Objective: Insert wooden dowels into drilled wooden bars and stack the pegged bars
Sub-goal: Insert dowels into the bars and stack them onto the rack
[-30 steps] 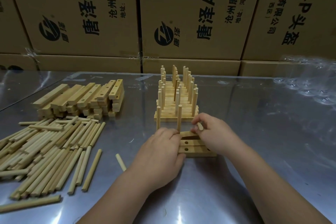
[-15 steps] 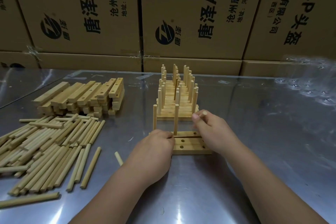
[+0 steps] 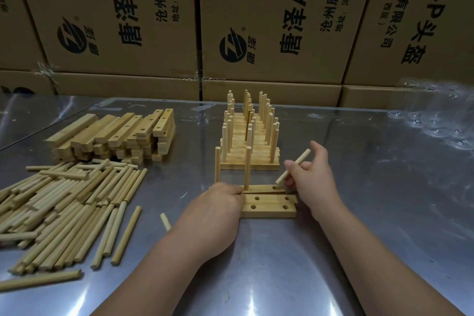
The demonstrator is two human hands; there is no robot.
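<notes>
Lining the far edge, a wall of printed cardboard boxes (image 3: pixel 269 20) stands behind a reflective steel tabletop (image 3: pixel 372 213). Left part of tabletop: one broad heap of loose dowels (image 3: pixel 64 213), lying roughly parallel; just behind it, a stack of drilled bars (image 3: pixel 115 136), unpegged, holes visible on the top ones. Centre, farther back: the stack of pegged bars (image 3: pixel 250 141), three rows of dowels upright. Near centre, in front of that stack: left hand (image 3: pixel 215 215), knuckles up, fingers curled over the left end of the working bar (image 3: pixel 261 188); right hand (image 3: pixel 314 177), pinching one held dowel (image 3: pixel 293 170), which is tilted, lower tip just above the bar's empty right-end hole. Working bar carries two upright dowels (image 3: pixel 247 167), at its left end and middle. Touching its near side: two flat bars (image 3: pixel 269 209), holes empty. Beside the left forearm: one short stray dowel (image 3: pixel 165 220), lying apart from the heap.
</notes>
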